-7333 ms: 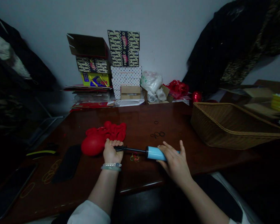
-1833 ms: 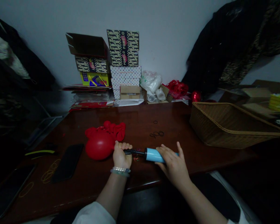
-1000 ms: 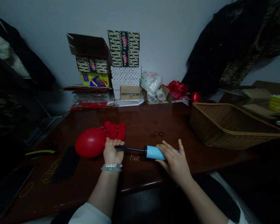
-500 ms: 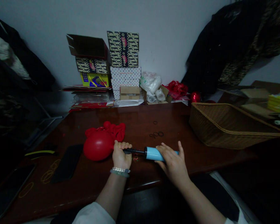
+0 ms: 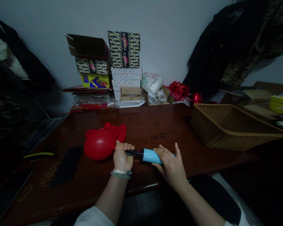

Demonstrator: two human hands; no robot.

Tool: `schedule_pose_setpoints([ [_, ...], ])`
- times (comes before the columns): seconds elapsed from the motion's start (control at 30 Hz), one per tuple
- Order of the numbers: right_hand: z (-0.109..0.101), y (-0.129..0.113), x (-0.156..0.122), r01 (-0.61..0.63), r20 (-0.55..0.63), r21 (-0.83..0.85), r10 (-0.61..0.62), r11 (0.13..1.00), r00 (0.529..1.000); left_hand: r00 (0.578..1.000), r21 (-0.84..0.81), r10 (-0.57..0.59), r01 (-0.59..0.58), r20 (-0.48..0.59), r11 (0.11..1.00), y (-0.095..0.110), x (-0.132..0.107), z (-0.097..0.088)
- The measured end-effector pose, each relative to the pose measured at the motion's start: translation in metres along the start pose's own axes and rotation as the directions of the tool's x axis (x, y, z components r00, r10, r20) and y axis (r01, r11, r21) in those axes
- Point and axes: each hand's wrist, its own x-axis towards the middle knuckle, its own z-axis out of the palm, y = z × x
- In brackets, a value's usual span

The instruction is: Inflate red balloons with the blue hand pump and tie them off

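My left hand (image 5: 122, 157) is closed around the black front end of a hand pump and the neck of a red balloon (image 5: 99, 148), which is part-inflated and rests on the dark wooden table (image 5: 136, 122). My right hand (image 5: 170, 164) wraps the light-blue pump barrel (image 5: 150, 156), fingers partly stretched over it. Only a short piece of the black rod shows between the two hands. A heap of limp red balloons (image 5: 116, 131) lies just behind the inflated one.
A wicker basket (image 5: 228, 127) stands at the right. Stacked boxes (image 5: 113, 62), bags and red ribbon line the wall. Black rubber bands (image 5: 158, 135) lie mid-table. A dark phone (image 5: 66, 165) and yellow bands (image 5: 46, 179) lie at the left. Coloured bands lie under the pump.
The pump has been worked in and out, and the balloon has grown since the earliest frame. In the last half second my right hand pushed the barrel left, shortening the visible rod.
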Motion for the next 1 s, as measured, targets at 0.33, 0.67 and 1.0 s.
schedule_pose_setpoints([
  [0.33, -0.01, 0.018, -0.001, 0.008, -0.02, -0.037, -0.009, 0.999, 1.0, 0.997, -0.052, 0.058, -0.06, -0.04, 0.997, 0.041, 0.017, 0.0],
  [0.67, -0.007, 0.018, -0.006, -0.04, -0.045, -0.057, 0.038, 0.998, 0.998, 0.999, -0.075, 0.05, -0.05, -0.007, 0.996, 0.029, 0.015, -0.008],
  [1.0, 0.001, 0.0, -0.006, -0.037, -0.049, -0.001, 0.037, 0.999, 0.998, 1.0, -0.032, -0.003, 0.003, 0.011, 0.999, -0.005, -0.002, -0.006],
])
